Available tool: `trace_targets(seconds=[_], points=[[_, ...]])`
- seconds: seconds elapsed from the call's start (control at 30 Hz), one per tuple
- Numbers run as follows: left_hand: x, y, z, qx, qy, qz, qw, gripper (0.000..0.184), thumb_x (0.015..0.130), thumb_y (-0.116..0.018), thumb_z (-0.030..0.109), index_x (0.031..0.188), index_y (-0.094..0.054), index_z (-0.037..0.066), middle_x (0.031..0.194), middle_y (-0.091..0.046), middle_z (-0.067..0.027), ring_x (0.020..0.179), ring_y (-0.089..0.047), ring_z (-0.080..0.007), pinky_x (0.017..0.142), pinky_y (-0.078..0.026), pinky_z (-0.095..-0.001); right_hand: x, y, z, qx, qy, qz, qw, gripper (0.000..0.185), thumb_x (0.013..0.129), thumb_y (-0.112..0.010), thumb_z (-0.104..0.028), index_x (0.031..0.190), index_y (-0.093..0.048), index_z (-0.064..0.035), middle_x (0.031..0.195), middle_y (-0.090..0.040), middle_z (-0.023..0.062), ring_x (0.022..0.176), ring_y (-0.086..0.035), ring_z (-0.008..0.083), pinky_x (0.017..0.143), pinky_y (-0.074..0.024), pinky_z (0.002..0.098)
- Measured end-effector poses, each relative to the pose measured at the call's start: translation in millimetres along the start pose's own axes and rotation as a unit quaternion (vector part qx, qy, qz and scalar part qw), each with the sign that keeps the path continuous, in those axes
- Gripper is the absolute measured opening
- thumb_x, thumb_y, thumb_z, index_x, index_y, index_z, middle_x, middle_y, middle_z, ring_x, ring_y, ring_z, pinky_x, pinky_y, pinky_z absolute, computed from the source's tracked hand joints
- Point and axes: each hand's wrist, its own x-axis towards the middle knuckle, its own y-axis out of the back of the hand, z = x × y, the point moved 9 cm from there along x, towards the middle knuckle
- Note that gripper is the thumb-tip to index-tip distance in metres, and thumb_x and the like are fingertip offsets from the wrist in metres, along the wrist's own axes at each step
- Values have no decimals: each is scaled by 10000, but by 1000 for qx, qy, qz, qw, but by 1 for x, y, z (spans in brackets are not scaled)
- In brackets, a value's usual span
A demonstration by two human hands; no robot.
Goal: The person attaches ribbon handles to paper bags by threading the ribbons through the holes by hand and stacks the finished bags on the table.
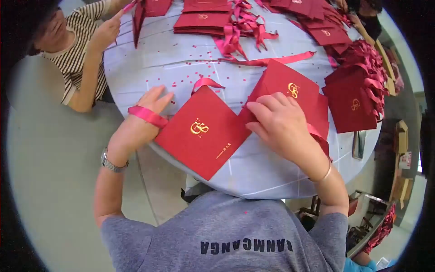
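Observation:
A flat red gift bag point(203, 131) with a gold monogram lies tilted at the table's near edge. At its left edge is my left hand point(152, 106), fingers stretched and apart, with a pink ribbon point(147, 116) across its back. Another ribbon end point(208, 83) sticks up at the bag's top corner. My right hand point(278, 122) has its fingers curled at the bag's right corner, where it meets a second red bag point(297, 86). That second bag lies partly under the hand, and what the fingertips grip is partly hidden.
Stacked red bags with ribbons point(199, 22) lie at the back of the round table point(149, 63). More bags point(351, 102) lie at the right, near a phone point(359, 144). Red paper dots are scattered about. A person in a striped shirt point(84, 36) works at the left.

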Motion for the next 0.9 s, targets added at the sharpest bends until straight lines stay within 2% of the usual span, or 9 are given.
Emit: trace_targets(seconds=[0.13, 0.27, 0.33, 0.4, 0.5, 0.67, 0.8, 0.87, 0.9], points=[[-19, 14, -4, -62, 68, -185, 978, 452, 778, -659, 73, 1216, -561, 24, 1272, -530, -175, 1203, -486, -341, 1023, -396, -385, 7, -36, 3, -105, 30, -36, 993, 108, 744, -680, -113, 830, -624, -77, 919, -588, 60, 862, -550, 257, 733, -449, 373], [-26, 33, -14, 7, 113, -258, 959, 133, 810, -557, 80, 854, -616, -31, 836, -610, -209, 822, -589, -388, 715, -468, -447, 4, -27, 2, -47, 10, 3, 999, 109, 758, -667, -79, 861, -635, -68, 949, -608, 80, 876, -563, 273, 734, -454, 380], [-30, 37, -20, 62, 180, -234, 953, 127, 830, -550, 92, 836, -594, -26, 850, -604, -215, 832, -576, -402, 706, -454, -470, 3, -14, -2, 25, 8, 58, 998, 118, 758, -665, -52, 873, -636, -57, 945, -630, 101, 871, -582, 287, 729, -462, 385], [-22, 73, 9, -27, 116, 74, 990, 142, 843, -564, 113, 870, -611, -18, 849, -611, -212, 813, -584, -400, 711, -461, -471, -1, -9, -10, 42, 6, 71, 997, 141, 751, -672, -39, 885, -633, -54, 915, -649, 103, 846, -604, 289, 724, -468, 388], [2, 30, 41, -119, 120, 20, 985, 364, 802, -697, 136, 1114, -600, -26, 1007, -626, -196, 811, -625, -326, 746, -504, -363, -7, -19, -33, 74, 67, 23, 995, 196, 726, -700, -61, 904, -620, -55, 861, -659, 81, 786, -623, 266, 710, -460, 396], [5, 18, 45, -107, 46, 41, 992, 341, 797, -665, 154, 1063, -565, -35, 921, -609, -196, 948, -579, -360, 830, -461, -426, -19, -36, -41, 71, 68, -13, 995, 187, 725, -698, -69, 894, -619, -59, 865, -658, 83, 786, -626, 265, 710, -470, 392], [-10, 10, -17, -235, 298, -29, 925, 458, 806, -670, 97, 1220, -530, -40, 1132, -599, -193, 1077, -543, -338, 918, -437, -421, -23, -43, -41, 57, 56, -5, 997, 187, 721, -695, -67, 892, -621, -51, 887, -647, 85, 785, -625, 262, 691, -497, 380], [-11, 66, 12, 114, 131, 257, 951, 365, 819, -668, 117, 1148, -593, -23, 1042, -632, -183, 992, -588, -330, 870, -466, -422, -22, -44, -42, 49, 61, -4, 997, 185, 719, -693, -67, 888, -622, -48, 894, -643, 86, 785, -624, 260, 684, -504, 376], [-10, 61, 21, 89, 107, 272, 952, 307, 809, -683, 146, 1070, -634, -8, 968, -644, -178, 940, -600, -338, 835, -475, -424, -22, -44, -43, 46, 63, -2, 997, 181, 718, -691, -67, 885, -623, -48, 898, -641, 86, 786, -624, 258, 683, -509, 373]])
